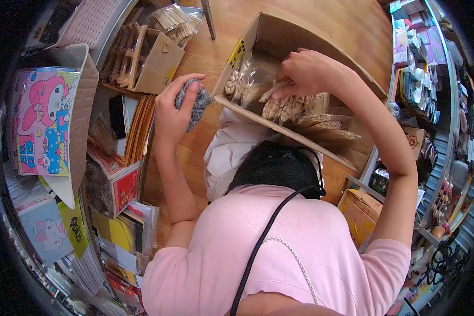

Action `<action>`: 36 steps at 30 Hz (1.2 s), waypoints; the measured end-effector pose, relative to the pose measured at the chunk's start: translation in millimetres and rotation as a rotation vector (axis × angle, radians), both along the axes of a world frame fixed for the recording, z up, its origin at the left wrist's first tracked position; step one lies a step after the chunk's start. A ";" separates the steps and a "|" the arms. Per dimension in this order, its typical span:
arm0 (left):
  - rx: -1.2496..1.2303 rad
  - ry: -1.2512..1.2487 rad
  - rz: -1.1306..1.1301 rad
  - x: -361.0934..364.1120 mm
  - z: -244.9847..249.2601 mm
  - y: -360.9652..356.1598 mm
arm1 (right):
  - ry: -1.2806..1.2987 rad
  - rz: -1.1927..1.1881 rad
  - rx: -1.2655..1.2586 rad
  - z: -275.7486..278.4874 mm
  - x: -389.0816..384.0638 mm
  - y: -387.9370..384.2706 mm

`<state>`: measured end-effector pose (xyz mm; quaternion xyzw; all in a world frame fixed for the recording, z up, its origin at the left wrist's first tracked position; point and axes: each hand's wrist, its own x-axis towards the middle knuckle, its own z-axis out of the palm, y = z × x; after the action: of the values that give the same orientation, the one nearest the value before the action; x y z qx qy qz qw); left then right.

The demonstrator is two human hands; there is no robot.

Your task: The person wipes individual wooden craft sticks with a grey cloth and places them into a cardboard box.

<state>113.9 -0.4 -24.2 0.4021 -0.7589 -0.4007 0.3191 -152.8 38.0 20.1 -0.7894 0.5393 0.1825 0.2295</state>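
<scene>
Nearest to the camera is the pink shirt [279, 226] of the person, filling the lower centre of the frame, with a black cord [263, 231] and a silver chain [295, 253] lying over it. Just above the shirt, in the middle of the frame, there is a black mesh bag [271, 168], and beside it a white cloth [224, 147].

The left hand [175, 102] is raised left of the centre, and its grip is closed around a grey bundle [199, 105] of rough texture. This bundle is near the left corner of an open cardboard box [279, 39], which stands in the upper centre, tilted in the view.

The right hand [313, 73] reaches inside this box. Its grip is pinching the edge of a clear packet [271, 92]; the fingertips are partly hidden. Under and around this hand lie beige packets [287, 111], in transparent wrapping, along the near wall of the box.

A wooden floor [321, 16] shows at the top. In the upper left is a smaller carton [160, 60] with packed goods, and below it, at the far left, a colourful cartoon package [47, 121]. Along the right edge, shelf goods [416, 58] are crowded together.
</scene>
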 end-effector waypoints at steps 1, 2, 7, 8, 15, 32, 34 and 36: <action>0.000 0.000 -0.001 0.5 0.5 0.7 | 0.007 -0.011 0.029 1.1 -1.5 0.1; 0.008 -0.003 0.003 1.3 0.7 1.3 | 0.015 -0.022 0.059 2.7 -2.9 0.5; 0.008 0.023 0.031 5.9 0.1 2.2 | -0.117 0.062 -0.177 21.6 -20.4 12.8; 0.029 0.054 0.052 6.8 -0.4 2.3 | -0.203 0.064 -0.294 25.3 -24.5 16.3; 0.054 0.113 0.087 8.7 4.7 1.2 | -0.362 -0.330 -0.281 79.4 -40.5 34.4; 0.207 0.631 0.204 14.2 21.7 -3.7 | -1.825 -1.178 -0.246 45.8 -35.6 56.1; 0.217 0.660 0.222 12.4 23.8 -1.9 | -1.967 -1.081 -0.142 47.0 -22.2 56.2; 0.231 0.687 0.239 13.2 23.7 -1.9 | -1.955 -1.134 -0.173 39.0 -21.0 55.3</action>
<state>127.1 -2.3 -0.5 0.3634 -0.5051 -0.5550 0.5521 -173.8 93.4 59.1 -0.2486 0.4193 -0.6807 0.5468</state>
